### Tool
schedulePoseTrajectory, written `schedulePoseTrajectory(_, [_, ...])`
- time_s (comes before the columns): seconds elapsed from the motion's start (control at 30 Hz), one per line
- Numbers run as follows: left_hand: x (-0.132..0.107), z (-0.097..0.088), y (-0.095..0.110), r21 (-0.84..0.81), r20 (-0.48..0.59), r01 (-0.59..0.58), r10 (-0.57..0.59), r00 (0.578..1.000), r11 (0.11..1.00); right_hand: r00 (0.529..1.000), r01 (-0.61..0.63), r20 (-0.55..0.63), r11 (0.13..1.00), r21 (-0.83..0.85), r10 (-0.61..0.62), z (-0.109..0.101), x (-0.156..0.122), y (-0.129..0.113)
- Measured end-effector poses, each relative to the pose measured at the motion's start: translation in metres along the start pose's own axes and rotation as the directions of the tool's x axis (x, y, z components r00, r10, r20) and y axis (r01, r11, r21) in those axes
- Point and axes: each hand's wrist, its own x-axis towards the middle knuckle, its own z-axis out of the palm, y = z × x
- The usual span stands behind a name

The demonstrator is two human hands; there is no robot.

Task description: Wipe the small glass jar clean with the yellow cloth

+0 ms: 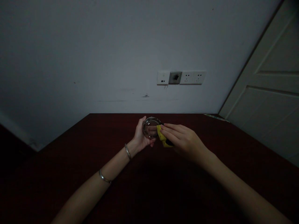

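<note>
Above the dark red tabletop [112,137], my left hand [139,137] grips a small round clear glass bowl [151,124] from its left side and below. The bowl's round opening is tilted toward me, and fingers show through the glass. My right hand [187,141] is closed on a folded yellow cloth [161,135] with a black part, and presses it to the right side of the bowl's rim. How far the cloth reaches inside the bowl I cannot tell. Two silver bracelets [127,151] circle my left wrist and forearm.
A pale wall [116,56] rises behind the table's back edge, with scuff marks and a row of switches and sockets [191,77]. At the right is a panelled white door [268,84]. A thin printed strip [216,117] lies at the table's back right edge.
</note>
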Motion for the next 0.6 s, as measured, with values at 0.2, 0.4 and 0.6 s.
schedulePoseTrajectory(0.2, [0.007, -0.006, -0.005, -0.026, 0.01, 0.023, -0.023, 1.0, 0.999, 0.994, -0.069, 0.097, 0.993, 0.096, 0.06, -0.002, 0.006, -0.018])
schedulePoseTrajectory(0.4, [0.006, -0.001, -0.006, -0.094, -0.011, 0.003, -0.004, 1.0, 0.996, 0.981, -0.086, 0.191, 0.968, 0.237, 0.04, -0.006, 0.012, -0.029])
schedulePoseTrajectory(0.6, [0.005, -0.006, -0.008, -0.042, 0.042, 0.049, -0.047, 0.998, 0.998, 0.983, -0.179, 0.133, 0.848, 0.499, 0.129, -0.02, 0.012, -0.014])
